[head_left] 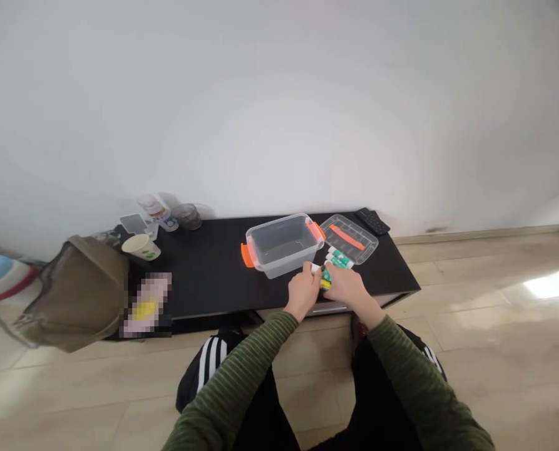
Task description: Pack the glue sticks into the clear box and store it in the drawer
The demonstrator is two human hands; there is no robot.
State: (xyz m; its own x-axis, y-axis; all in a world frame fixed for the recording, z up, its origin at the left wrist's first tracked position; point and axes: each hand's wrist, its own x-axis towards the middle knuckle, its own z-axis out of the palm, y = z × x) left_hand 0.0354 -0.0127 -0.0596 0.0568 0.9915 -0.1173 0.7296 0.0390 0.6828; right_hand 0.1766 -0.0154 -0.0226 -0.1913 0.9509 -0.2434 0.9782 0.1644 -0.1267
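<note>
Close together over the front of the black cabinet top, both my hands are closed around a white, green and yellow glue stick point(326, 276). My left hand point(303, 291) grips its white end, and my right hand point(347, 286) pinches the other part; the fingers hide much of it. Just beyond my right hand lie green-and-white glue sticks point(340, 257), side by side. A clear plastic box point(286, 263) with orange clips stands uncovered behind my left hand. Right of the box, its clear lid point(360, 235) with an orange handle lies flat, partly beside the sticks.
A black keypad-like object point(372, 221) sits at the cabinet's point(213, 269) far right corner. Toward the left stand a paper cup point(141, 248), a dark glass point(187, 217) and a white spray can point(158, 213). A brown bag point(79, 291) rests at the left end.
</note>
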